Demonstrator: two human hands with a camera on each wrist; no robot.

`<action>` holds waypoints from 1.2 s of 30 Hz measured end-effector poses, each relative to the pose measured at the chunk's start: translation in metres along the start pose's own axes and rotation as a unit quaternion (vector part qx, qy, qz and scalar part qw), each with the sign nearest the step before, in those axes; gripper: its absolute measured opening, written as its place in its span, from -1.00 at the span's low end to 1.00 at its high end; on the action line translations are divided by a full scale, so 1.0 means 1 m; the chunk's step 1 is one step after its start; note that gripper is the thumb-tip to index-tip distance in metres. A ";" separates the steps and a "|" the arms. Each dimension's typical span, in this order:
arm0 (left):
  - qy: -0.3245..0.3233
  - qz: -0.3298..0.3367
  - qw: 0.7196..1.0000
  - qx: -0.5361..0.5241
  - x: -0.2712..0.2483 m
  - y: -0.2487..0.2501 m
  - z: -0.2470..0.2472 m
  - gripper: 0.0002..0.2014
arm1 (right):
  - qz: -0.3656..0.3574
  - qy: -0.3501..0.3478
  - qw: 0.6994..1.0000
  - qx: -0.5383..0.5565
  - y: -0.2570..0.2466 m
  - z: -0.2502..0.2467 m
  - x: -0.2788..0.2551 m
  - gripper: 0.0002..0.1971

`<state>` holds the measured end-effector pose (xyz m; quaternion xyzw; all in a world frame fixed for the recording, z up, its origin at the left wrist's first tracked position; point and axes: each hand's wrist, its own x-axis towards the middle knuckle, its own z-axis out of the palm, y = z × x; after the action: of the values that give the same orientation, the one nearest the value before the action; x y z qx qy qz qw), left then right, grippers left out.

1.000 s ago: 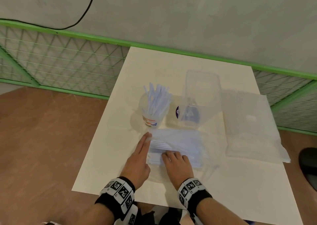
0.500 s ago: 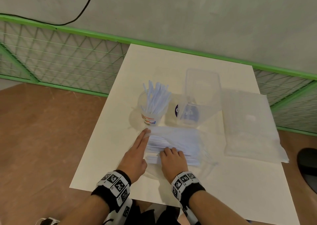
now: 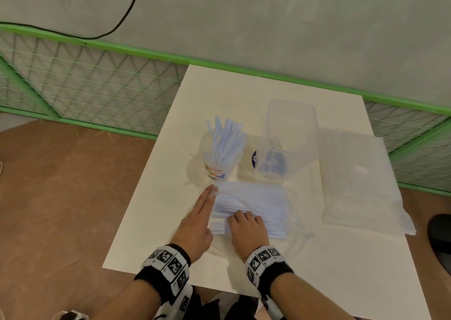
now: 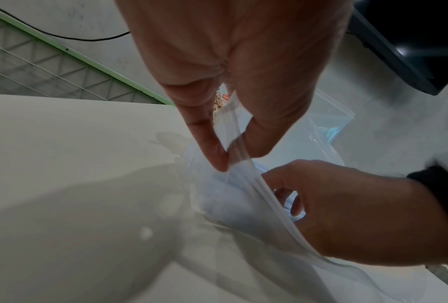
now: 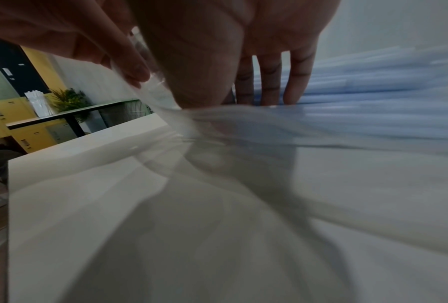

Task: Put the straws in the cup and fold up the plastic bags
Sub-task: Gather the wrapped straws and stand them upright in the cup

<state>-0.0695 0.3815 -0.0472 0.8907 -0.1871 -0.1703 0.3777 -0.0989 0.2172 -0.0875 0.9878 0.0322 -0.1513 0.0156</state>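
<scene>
A clear plastic bag (image 3: 268,197) full of pale blue straws (image 3: 258,212) lies on the white table (image 3: 156,222) near its front edge. My left hand (image 3: 207,202) is at the bag's left end. In the left wrist view its thumb and forefinger pinch the bag's open edge (image 4: 239,155). My right hand (image 3: 241,218) reaches into the opening, its fingers (image 5: 269,82) curled onto the straws (image 5: 373,86). Just behind the bag stands a clear cup (image 3: 220,166) holding several straws (image 3: 225,141).
A clear lidded container (image 3: 290,134) stands right of the cup. A flat stack of plastic bags (image 3: 361,180) lies at the table's right edge. A green mesh fence (image 3: 85,83) runs behind the table, with brown floor to the left.
Both hands stay at the bag's left end, and the bag has been drawn slightly toward the left.
</scene>
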 end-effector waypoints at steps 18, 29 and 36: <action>-0.001 0.000 1.000 0.000 0.003 -0.002 -0.001 0.03 | -0.062 -0.032 0.996 0.057 0.008 -0.013 -0.008 -0.59; 0.007 -0.005 1.000 -0.002 0.005 -0.006 0.001 0.04 | 0.080 0.085 0.795 0.596 0.026 -0.073 -0.041 -0.78; 0.010 0.014 1.000 -0.001 0.006 -0.005 0.001 0.01 | 0.118 0.052 0.850 0.511 0.047 -0.052 -0.044 -0.64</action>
<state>-0.0633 0.3813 -0.0528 0.8895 -0.1953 -0.1562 0.3824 -0.1222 0.1694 -0.0238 0.8590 -0.1659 -0.0921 -0.4755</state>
